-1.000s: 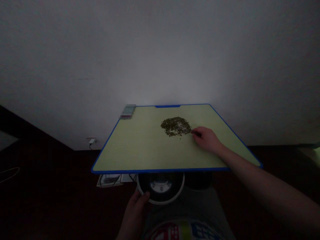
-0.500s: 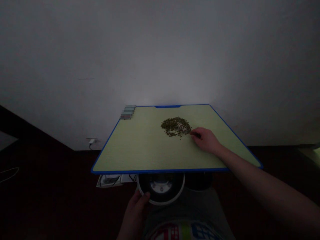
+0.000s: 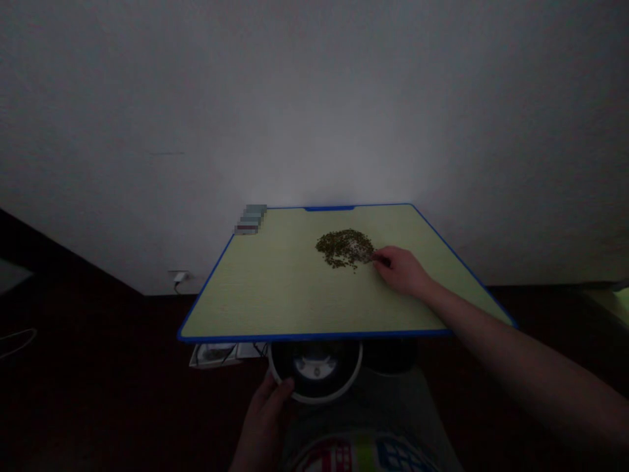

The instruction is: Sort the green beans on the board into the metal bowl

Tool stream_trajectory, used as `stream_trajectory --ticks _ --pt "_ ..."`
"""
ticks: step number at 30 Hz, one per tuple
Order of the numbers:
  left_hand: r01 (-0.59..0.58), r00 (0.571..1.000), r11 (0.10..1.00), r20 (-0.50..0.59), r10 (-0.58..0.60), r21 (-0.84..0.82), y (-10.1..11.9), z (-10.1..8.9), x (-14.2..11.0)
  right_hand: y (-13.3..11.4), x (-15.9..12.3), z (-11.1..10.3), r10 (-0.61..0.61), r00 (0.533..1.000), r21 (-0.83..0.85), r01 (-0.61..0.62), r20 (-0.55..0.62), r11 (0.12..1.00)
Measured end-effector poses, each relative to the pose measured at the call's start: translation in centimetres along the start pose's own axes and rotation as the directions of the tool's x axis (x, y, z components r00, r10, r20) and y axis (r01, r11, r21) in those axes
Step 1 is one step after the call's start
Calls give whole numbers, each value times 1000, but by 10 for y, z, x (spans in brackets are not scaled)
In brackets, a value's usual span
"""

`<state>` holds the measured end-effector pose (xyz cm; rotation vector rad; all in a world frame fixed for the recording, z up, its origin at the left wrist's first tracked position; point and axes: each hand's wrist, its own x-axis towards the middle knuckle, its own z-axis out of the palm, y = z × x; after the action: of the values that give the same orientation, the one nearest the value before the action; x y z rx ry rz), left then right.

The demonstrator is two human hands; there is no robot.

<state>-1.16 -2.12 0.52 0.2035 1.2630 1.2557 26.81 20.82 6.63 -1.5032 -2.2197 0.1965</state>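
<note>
A loose pile of small greenish-brown grains (image 3: 339, 246) lies spread on the pale yellow tabletop (image 3: 280, 295), with whitish bits mixed in at its right side. At that right edge my right hand (image 3: 403, 270) has its fingertips pinched together, touching or almost touching the grains. Whatever sits between those fingertips is too small and dark to make out. Below the table's near edge, my left hand (image 3: 265, 410) grips the left rim of a round bowl (image 3: 339, 393) with a pale rim and a dark, shiny inside. The bowl's far part is hidden under the table.
Blue trim (image 3: 314, 336) runs around the table edge. A pixelated object (image 3: 251, 219) sits at the far left corner. Behind stands a plain wall (image 3: 314, 98) with a white plug (image 3: 180, 277). A tray with cables (image 3: 216, 354) shows under the table; a dark round shape (image 3: 390, 355) is right of the bowl.
My right hand has edged slightly left along the pile's right edge, fingers still pinched. The left hand and bowl stay where they were.
</note>
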Motion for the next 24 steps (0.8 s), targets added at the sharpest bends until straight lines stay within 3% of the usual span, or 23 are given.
stream_trajectory --ticks 11,19,24 --pt "27 1000 997 10 -26 -77 3 4 -5 5 18 3 -39 998 43 37 44 998" --pt "43 998 997 38 -41 -58 0 0 -1 7 22 3 -101 992 82 94 79 992" --pt "23 1000 999 3 -23 36 0 -4 2 11 19 1 -119 990 101 111 79 989"
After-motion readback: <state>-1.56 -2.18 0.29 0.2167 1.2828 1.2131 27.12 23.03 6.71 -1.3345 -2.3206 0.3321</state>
